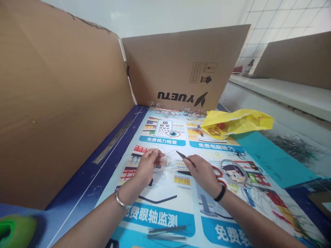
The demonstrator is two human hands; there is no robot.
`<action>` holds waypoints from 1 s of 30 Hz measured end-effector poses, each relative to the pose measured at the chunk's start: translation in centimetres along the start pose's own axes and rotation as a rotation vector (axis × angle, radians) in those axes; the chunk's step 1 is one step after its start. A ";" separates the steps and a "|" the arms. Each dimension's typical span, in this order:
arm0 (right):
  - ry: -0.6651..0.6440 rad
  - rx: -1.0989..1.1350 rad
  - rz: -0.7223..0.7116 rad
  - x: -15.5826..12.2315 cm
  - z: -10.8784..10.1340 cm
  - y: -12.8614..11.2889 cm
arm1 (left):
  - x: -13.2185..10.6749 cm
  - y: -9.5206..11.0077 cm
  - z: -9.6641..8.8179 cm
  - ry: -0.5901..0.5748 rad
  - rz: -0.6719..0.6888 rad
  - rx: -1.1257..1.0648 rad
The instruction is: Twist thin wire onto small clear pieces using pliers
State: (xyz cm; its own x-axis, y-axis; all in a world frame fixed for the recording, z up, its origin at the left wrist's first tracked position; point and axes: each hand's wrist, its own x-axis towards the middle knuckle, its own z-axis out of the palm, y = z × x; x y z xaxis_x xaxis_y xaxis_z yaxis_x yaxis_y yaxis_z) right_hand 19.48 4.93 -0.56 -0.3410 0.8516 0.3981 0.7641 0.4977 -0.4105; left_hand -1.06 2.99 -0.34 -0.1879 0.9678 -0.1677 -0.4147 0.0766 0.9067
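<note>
My left hand (151,163) is closed, with thumb and fingers pinched on a thin wire (162,177) that loops out beside it. My right hand (203,172) is wrapped round a dark pointed tool (184,156), its tip aimed at the wire loops by my left fingers. Whether the tip touches the wire is too fine to tell. Scissors with red handles (218,171) lie under my right hand, partly hidden by it. Both hands are just above a printed poster sheet (184,213) on the table.
Cardboard panels (181,69) stand at the back and left. A yellow bag (243,120) lies at back right, near a wire tangle (294,148). Long thin wires (112,143) lie at left, short bundles (167,234) in front. A green-yellow roll (19,229) sits at front left.
</note>
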 end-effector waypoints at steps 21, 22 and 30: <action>0.126 -0.570 -0.284 0.4 -1.4 -1.3 | -1.1 -0.3 0.6 0.008 -0.028 0.055; 0.124 -0.587 -0.293 0.4 -1.5 -1.3 | -1.1 -0.3 0.6 0.004 -0.026 0.060; 0.108 -0.583 -0.309 0.2 -1.2 -1.1 | -1.0 -0.5 0.5 -0.004 -0.032 0.056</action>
State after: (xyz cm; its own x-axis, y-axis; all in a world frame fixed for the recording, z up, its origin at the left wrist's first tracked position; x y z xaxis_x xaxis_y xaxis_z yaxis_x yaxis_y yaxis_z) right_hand 19.23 4.30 1.00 -0.5580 0.6482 0.5181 0.8214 0.5201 0.2339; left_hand -0.22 2.13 -0.42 -0.1713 0.9656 -0.1956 -0.3699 0.1210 0.9211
